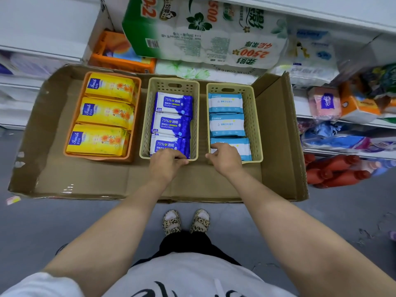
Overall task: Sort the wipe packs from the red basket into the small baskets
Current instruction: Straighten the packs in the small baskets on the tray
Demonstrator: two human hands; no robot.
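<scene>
Three small baskets stand side by side on a flattened cardboard box. The orange basket (68, 133) on the left holds three yellow wipe packs (105, 113). In the middle beige basket (144, 125) lie three dark blue alcohol wipe packs (171, 123). My left hand (166, 165) is over that basket's near rim, fingers curled on the nearest blue pack (169, 144). The right beige basket (252, 123) holds three light blue and white packs (226, 124). My right hand (225, 158) grips the near end of its nearest pack (242, 147). No red basket is in view.
The cardboard (85, 176) lies on a grey floor, with raised flaps at left and right (276, 133). Store shelves behind and to the right hold large tissue and paper-roll packs (203, 33) and red bottles (336, 170). My feet in leopard slippers (185, 221) stand just before the cardboard.
</scene>
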